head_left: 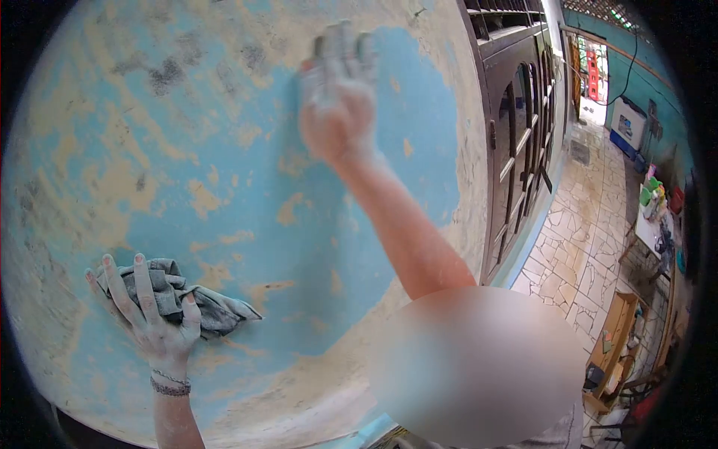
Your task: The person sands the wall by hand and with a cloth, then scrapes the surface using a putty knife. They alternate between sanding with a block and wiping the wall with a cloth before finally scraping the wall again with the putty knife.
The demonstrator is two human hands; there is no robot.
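A wall with patches of light blue and beige fills most of the view. At its lower left, my left hand presses a crumpled grey cloth to the surface, fingers spread over it and thumb on its right part. Whitish dust covers this hand, and a bracelet circles the wrist. My right hand reaches up to the top middle of the wall, palm side toward it. Motion smears its dusty fingers; dark edges show beside them, but what lies under them cannot be made out.
A dark wooden door or window frame borders the wall on the right. Beyond it run a stone-patterned floor, a white and blue appliance, a cluttered table and a wooden box. A blurred oval covers the lower middle.
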